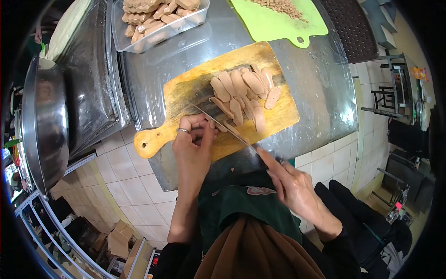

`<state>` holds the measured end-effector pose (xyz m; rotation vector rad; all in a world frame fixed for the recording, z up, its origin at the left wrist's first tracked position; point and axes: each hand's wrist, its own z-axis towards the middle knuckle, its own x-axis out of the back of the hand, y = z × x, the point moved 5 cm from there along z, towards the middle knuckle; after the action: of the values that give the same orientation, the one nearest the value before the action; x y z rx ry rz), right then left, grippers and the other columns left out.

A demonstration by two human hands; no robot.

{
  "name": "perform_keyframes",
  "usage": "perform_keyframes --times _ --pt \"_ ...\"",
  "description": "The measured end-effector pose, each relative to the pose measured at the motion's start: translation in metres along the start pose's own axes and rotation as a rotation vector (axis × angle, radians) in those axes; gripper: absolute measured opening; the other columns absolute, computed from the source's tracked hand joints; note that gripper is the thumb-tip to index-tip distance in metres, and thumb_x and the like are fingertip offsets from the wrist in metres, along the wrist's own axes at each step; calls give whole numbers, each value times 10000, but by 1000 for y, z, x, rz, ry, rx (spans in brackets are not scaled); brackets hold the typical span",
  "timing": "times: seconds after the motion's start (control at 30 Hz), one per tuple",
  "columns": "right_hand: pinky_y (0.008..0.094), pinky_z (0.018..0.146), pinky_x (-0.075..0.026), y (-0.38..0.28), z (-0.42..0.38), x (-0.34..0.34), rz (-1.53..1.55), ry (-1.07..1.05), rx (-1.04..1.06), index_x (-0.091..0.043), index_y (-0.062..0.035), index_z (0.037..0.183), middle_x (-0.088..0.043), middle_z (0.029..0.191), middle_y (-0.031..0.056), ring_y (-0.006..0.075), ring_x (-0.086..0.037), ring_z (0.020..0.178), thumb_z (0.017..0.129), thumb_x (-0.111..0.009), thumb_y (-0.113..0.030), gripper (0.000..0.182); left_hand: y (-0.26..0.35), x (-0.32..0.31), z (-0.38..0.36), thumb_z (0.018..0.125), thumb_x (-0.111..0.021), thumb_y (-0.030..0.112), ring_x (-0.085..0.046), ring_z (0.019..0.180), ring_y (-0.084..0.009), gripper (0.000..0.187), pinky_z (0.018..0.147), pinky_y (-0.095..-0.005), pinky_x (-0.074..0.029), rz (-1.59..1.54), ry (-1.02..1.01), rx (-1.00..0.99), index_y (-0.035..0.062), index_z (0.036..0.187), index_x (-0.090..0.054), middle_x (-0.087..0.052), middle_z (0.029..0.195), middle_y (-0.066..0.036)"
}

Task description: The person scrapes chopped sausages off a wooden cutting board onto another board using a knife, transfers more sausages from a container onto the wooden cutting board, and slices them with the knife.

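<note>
My right hand (293, 185) is wrapped round the handle of a knife (239, 136), whose blade slants up and left across a wooden cutting board (183, 93). Beside the blade, the curled fingers of my left hand (195, 142) pinch a piece of sausage (222, 128), mostly hidden by fingers and knife. A ring shows on one finger. Just beyond the blade, several long, flat, pinkish-tan sausage slices (239, 83) lie in a loose, overlapping pile on the board.
The board rests on a metal table (320, 93). At the back stands a clear plastic container (186, 24) of sausage pieces; beside it lies a green cutting board (260, 28) with chopped bits (285, 10). A large metal bowl (49, 121) is at the left.
</note>
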<state>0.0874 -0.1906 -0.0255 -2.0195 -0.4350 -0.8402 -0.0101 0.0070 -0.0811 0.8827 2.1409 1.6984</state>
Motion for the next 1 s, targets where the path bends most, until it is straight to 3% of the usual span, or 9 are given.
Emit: perform_keyframes --times 0.1,0.17,0.23,0.33,0.57,0.67,0.87,0.9,1.0 --pt "399 624 -557 6 14 2 -35 91 18 -429 -170 1507 -686 989 234 341 -653 657 921 -579 27 636 -5 0 2 969 -646 65 -660 781 -111 153 702 -238 -534 49 4 -25 -15 1087 -592 -666 909 -77" --pt "359 612 -535 18 18 -3 293 100 62 -415 -171 1518 -653 861 168 281 -636 617 947 -561 10 616 -2 0 3 965 -650 69 -655 770 -107 187 715 -232 -547 101 19 -12 -31 1111 -588 -664 931 -70" --pt "252 564 -454 25 17 0 587 -13 16 -366 -167 1551 -481 678 4 116 -524 556 1017 -500 -50 563 3 -1 5 964 -644 57 -666 788 -111 190 715 -234 -553 127 20 -25 -33 1125 -598 -671 941 -74" --pt "212 458 -363 36 11 8 896 -44 -94 -312 -141 1568 -484 649 -4 58 -405 504 1063 -440 -134 522 13 -8 14 964 -637 46 -683 809 -119 194 720 -241 -563 135 18 -65 -33 1138 -608 -679 963 -81" --pt "207 441 -336 46 7 22 974 80 -118 -309 -128 1569 -448 626 -20 43 -371 496 1066 -425 -114 516 5 -9 35 940 -650 53 -711 747 -159 193 675 -283 -556 30 29 -140 -26 1115 -628 -708 954 -120" --pt "209 434 -333 48 8 21 967 105 -114 -312 -123 1567 -454 621 -16 45 -368 482 1064 -427 -110 517 24 1 37 936 -667 89 -711 737 -154 186 665 -293 -547 313 12 -175 -18 1086 -648 -723 902 -125" --pt "200 444 -338 47 13 18 995 87 -61 -324 -131 1564 -454 626 -29 39 -389 506 1059 -443 -110 519 87 23 96 962 -603 183 -706 786 -364 216 698 -446 -533 585 147 -561 39 1107 -674 -707 866 -221" --pt "196 456 -348 45 13 18 986 85 -50 -328 -138 1564 -457 642 -32 38 -403 529 1055 -447 -100 523 94 24 118 960 -614 132 -722 890 -274 205 754 -390 -541 688 159 -486 38 1130 -681 -725 995 -174" --pt "196 473 -362 46 12 17 1005 96 -74 -329 -145 1564 -467 659 -31 39 -414 549 1052 -454 -92 530 115 15 176 904 -634 98 -690 955 -329 250 805 -415 -537 900 186 -717 85 1146 -694 -684 1118 -158"
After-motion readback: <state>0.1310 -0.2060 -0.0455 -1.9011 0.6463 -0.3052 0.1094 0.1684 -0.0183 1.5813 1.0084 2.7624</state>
